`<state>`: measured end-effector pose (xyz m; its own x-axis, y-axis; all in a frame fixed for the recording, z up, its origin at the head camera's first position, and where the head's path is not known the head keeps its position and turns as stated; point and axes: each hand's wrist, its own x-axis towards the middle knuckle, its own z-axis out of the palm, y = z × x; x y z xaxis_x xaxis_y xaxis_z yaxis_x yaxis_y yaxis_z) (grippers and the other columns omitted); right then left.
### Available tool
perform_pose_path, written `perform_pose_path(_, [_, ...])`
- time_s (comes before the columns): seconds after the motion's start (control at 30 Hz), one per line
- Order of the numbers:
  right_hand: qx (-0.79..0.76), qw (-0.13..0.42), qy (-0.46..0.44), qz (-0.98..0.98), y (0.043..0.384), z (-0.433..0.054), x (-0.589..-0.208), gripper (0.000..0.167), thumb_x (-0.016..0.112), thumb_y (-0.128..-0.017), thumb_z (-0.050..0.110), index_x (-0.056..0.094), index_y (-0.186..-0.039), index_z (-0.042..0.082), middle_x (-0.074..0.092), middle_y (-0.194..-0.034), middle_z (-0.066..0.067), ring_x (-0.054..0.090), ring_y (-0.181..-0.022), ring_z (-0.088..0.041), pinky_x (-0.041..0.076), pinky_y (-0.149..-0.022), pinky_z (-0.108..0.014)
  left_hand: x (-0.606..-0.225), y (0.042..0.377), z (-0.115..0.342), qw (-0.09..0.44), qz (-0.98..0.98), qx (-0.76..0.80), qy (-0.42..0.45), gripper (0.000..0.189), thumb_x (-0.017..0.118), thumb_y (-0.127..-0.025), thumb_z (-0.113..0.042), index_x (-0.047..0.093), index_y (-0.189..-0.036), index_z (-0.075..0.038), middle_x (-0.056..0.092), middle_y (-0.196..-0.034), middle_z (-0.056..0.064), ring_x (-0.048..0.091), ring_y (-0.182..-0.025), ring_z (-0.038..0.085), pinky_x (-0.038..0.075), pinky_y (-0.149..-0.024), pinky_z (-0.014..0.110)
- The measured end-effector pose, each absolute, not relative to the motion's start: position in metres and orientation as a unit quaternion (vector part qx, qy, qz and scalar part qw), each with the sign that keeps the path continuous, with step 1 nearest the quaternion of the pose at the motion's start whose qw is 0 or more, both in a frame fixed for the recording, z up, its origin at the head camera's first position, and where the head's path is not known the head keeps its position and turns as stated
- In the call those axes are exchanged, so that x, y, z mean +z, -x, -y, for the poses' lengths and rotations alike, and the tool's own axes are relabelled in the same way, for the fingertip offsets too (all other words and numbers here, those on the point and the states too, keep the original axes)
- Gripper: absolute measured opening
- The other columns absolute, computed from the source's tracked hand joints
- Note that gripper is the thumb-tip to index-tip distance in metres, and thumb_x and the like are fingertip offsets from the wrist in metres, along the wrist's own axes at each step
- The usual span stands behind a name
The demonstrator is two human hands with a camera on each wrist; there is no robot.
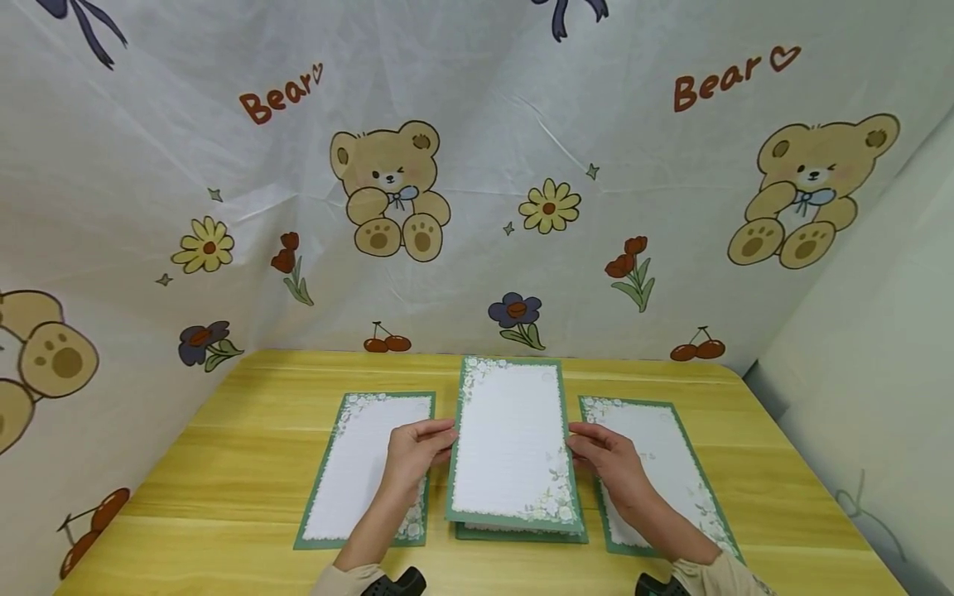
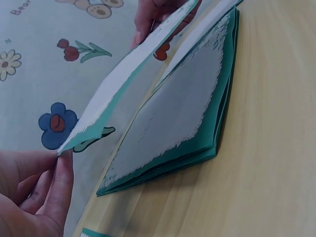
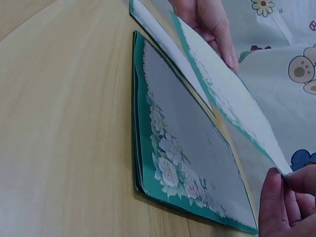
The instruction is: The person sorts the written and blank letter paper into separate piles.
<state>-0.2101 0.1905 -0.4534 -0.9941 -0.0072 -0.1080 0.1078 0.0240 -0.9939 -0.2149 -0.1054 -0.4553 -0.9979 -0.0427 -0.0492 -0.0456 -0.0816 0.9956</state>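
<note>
Two green-bordered floral sheets already lie flat on the wooden surface (image 1: 224, 463): one sheet (image 1: 365, 463) just outside the left hand (image 1: 414, 454), another sheet (image 1: 663, 463) partly under the right hand (image 1: 607, 463). Between the hands a small stack of the same sheets (image 2: 187, 128) remains, so the laying-out looks partly done, with several sheets to go.

The top sheet (image 1: 510, 443) is lifted off that stack, its far end tilted up and its near edge hanging just above the pile. The left hand pinches its left edge between thumb and fingers (image 2: 61, 182), curled tight on the paper. The right hand does the same on the right edge, fingertips (image 3: 271, 197) closed on the border. Both hands hold only this sheet; neither touches the stack below.
</note>
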Motion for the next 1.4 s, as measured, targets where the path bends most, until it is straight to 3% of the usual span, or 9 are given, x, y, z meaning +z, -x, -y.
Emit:
perform_pose_path(0.57, [-0.711, 0.095, 0.025, -0.697, 0.219, -0.135, -0.466, 0.037, 0.063, -0.097, 0.007, 0.055, -0.127, -0.013, 0.066, -0.098, -0.010, 0.066, -0.087, -0.019, 0.058, -0.077, -0.030, -0.462, 0.205, 0.158, -0.053, -0.711, 0.695, 0.088, 0.021, 0.071, -0.090, -0.002, 0.072, -0.109, 0.007, 0.072, -0.097, 0.015, 0.071, -0.083, 0.020, 0.059, -0.072, 0.029])
perform_pose_path(1.03, [-0.731, 0.136, 0.057, -0.666, 0.228, -0.071, -0.467, 0.036, 0.062, -0.096, 0.003, 0.054, -0.127, -0.014, 0.064, -0.094, -0.008, 0.064, -0.083, -0.014, 0.058, -0.078, -0.032, -0.454, 0.193, 0.214, -0.076, -0.748, 0.647, 0.128, 0.030, 0.068, -0.094, -0.006, 0.068, -0.120, 0.008, 0.070, -0.108, 0.014, 0.067, -0.082, 0.008, 0.056, -0.072, 0.021])
perform_pose_path(1.4, [-0.729, 0.150, 0.092, -0.661, 0.223, -0.042, -0.464, 0.049, 0.063, -0.094, -0.001, 0.045, -0.136, -0.017, 0.059, -0.112, -0.022, 0.066, -0.090, -0.020, 0.057, -0.084, -0.037, -0.450, 0.190, 0.238, -0.086, -0.789, 0.592, 0.140, 0.030, 0.065, -0.096, -0.008, 0.067, -0.122, 0.007, 0.069, -0.108, 0.013, 0.064, -0.079, 0.005, 0.054, -0.070, 0.019])
